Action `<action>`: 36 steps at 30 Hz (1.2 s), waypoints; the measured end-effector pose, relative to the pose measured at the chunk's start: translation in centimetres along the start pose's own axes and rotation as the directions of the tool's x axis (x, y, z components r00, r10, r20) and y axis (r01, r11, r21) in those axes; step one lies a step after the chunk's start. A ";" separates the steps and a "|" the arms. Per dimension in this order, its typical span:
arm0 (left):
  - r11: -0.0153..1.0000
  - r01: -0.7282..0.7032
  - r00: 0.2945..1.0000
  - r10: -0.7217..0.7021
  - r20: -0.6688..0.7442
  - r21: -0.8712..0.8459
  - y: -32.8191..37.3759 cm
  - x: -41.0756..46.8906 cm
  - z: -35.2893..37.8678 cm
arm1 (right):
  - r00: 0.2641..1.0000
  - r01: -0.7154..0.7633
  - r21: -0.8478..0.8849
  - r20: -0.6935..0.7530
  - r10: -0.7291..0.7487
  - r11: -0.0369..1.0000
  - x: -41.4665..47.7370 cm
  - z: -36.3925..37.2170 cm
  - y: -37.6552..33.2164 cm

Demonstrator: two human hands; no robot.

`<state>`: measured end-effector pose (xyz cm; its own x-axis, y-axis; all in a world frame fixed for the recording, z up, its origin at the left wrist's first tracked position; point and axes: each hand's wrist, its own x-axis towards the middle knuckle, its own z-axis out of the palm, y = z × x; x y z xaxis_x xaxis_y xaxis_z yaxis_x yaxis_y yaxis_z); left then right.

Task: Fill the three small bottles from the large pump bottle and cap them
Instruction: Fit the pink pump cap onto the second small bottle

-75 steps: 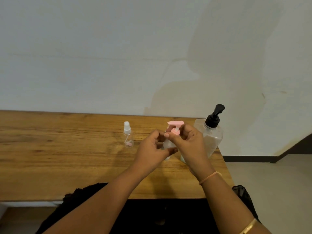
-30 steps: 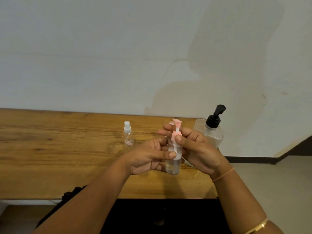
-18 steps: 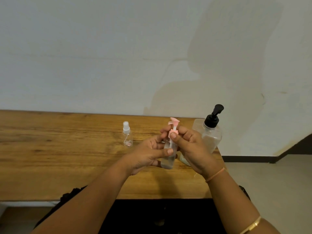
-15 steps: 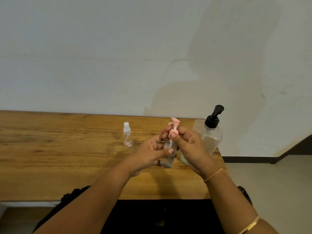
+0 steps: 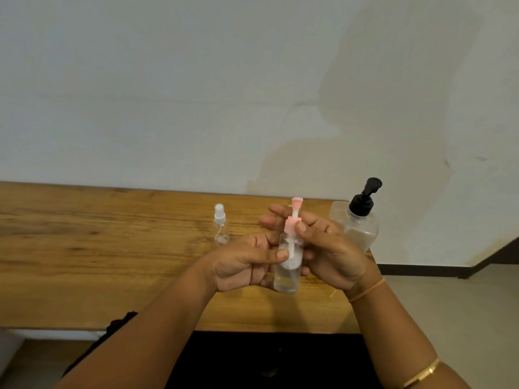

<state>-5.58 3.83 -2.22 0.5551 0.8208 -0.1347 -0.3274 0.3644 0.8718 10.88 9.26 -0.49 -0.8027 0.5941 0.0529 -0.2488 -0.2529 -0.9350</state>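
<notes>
Both hands hold one small clear bottle (image 5: 289, 265) upright above the desk's (image 5: 112, 262) right front edge: left hand (image 5: 247, 262) wraps its body, right hand (image 5: 328, 245) pinches its pink pump cap (image 5: 293, 220). Large pump bottle (image 5: 358, 226) stands at the right rear corner; a small spray bottle (image 5: 220, 226) stands left of the hands.

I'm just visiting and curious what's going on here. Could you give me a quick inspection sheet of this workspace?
Surface: wooden table against a pale wall, bare wood over most of it.
Job's things: small clear bottle with liquid in it, held above the table; pink pump cap on its neck; small spray bottle standing upright, capped in white; large pump bottle with black pump standing at the table's right end. A third small bottle is not seen.
Clutter: nothing seen.
Hands: left hand grips the bottle's body; right hand pinches the pink cap.
Cables: nothing seen.
Surroundings: stained wall, light floor with dark skirting at right.
</notes>
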 end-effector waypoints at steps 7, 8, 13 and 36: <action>0.999 -0.023 0.978 0.028 -0.205 0.026 0.0 -0.7 -0.3 | 0.995 0.046 -0.057 -0.085 -0.051 0.997 0.8 0.6 0.4; 0.999 -0.028 0.972 0.037 -0.232 0.043 0.0 -0.8 -0.3 | 0.992 0.055 -0.087 -0.105 -0.064 0.995 0.9 0.7 0.4; 0.987 -0.059 0.937 0.107 -0.334 0.150 0.0 -1.4 -0.2 | 0.976 0.080 -0.249 -0.179 -0.127 0.965 1.8 1.4 0.9; 0.911 -0.135 0.799 0.333 -0.500 0.390 -0.5 -2.0 -1.3 | 0.921 0.104 -0.389 -0.309 -0.236 0.915 4.2 4.7 2.0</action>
<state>-7.45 2.58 -3.02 -0.0477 0.9974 -0.0533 -0.0747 0.0496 0.9960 4.48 7.68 -0.53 -0.5131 0.8431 0.1609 -0.1001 0.1274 -0.9868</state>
